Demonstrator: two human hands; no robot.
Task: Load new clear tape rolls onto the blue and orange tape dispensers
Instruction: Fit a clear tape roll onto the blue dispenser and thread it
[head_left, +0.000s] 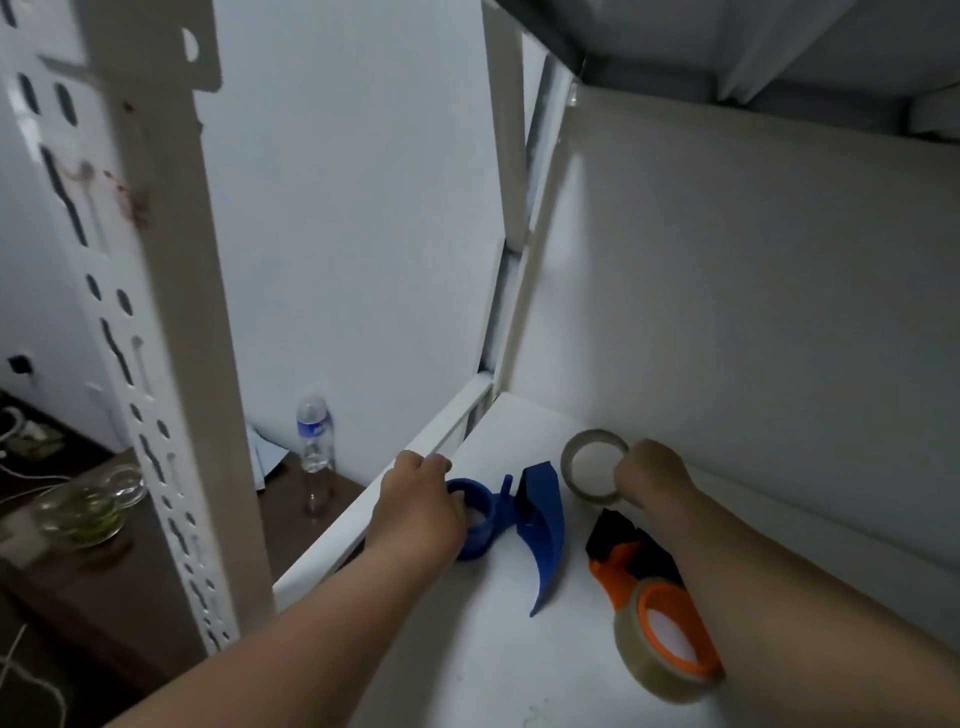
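Note:
The blue tape dispenser (540, 525) lies on the white shelf (467, 649), its round hub bare. My left hand (421, 504) is closed over that hub on its left side. My right hand (649, 475) pinches the rim of a clear tape roll (592, 465), which stands tilted near the back wall, just right of the blue dispenser. The orange and black tape dispenser (649, 587) lies under my right forearm, with a clear tape roll (660, 649) around its orange hub.
A white slotted upright (171, 364) rises at the left, and the shelf's left rim (436, 436) runs beside my left hand. Another shelf hangs overhead. Below left, a plastic water bottle (314, 447) and a glass jar (93, 506) stand on a brown surface.

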